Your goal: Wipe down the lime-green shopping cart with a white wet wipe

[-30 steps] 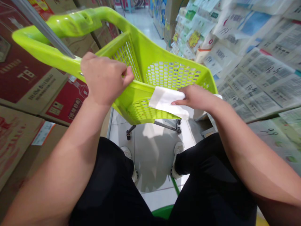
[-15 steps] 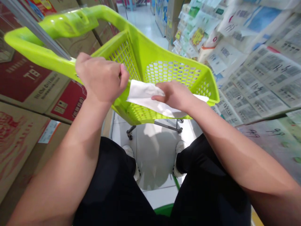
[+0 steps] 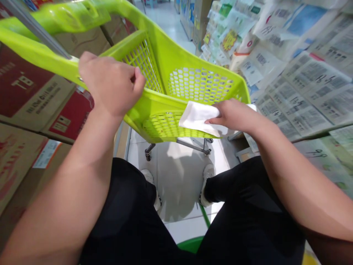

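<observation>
A lime-green shopping cart (image 3: 162, 103) stands crosswise before me, its handle toward the left. My left hand (image 3: 111, 82) is closed around the cart's upper side rim, close to where a grey metal bar meets it. In my right hand (image 3: 234, 116) is a folded white cloth (image 3: 197, 116), gripped between thumb and fingers. The cloth lies against the near side of the cart, over the rim toward its right end. Part of the cloth is hidden behind the right hand and wrist.
Cardboard boxes (image 3: 24, 88) are stacked on the left. Packaged goods with handwritten prices (image 3: 295, 99) fill the right side. The cart's wheels (image 3: 148, 155) rest on the tiled floor (image 3: 176, 184). A green stool-like thing (image 3: 190, 244) shows between my legs.
My right hand has slid the white cloth to the right along the cart's near rim. My left hand still grips the rim; the view has shifted slightly.
</observation>
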The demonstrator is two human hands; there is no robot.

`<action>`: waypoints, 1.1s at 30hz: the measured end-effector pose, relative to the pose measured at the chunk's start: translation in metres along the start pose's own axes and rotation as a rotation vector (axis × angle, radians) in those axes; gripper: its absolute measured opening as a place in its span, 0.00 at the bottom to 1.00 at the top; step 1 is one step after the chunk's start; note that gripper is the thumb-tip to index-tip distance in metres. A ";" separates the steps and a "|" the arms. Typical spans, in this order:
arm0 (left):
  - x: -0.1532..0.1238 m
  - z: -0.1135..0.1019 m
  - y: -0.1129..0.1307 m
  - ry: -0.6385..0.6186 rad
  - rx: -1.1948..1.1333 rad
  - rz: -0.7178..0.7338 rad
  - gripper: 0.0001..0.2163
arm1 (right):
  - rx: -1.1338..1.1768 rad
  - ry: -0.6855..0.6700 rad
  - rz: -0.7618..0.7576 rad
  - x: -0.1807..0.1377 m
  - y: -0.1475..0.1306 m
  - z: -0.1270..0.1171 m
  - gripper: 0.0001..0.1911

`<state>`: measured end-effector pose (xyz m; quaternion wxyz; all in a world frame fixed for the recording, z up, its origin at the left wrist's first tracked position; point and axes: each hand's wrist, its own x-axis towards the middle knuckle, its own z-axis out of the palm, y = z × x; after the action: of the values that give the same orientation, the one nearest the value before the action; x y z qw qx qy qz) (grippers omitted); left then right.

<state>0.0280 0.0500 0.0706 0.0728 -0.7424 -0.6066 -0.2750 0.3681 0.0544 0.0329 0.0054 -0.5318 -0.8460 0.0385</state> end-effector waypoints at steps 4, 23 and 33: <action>0.007 0.004 0.005 0.025 0.226 -0.040 0.25 | -0.038 0.080 -0.014 0.021 -0.035 -0.004 0.21; 0.011 0.004 -0.026 0.084 0.370 0.031 0.26 | 0.097 -0.010 -0.059 0.021 -0.014 -0.007 0.16; 0.031 0.008 -0.059 0.058 0.237 0.424 0.27 | 0.071 -0.043 -0.017 -0.007 0.048 0.006 0.18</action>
<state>-0.0218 0.0948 0.0662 0.2330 -0.8310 -0.4631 -0.2016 0.4144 0.0682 0.0238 0.0065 -0.5232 -0.8485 0.0797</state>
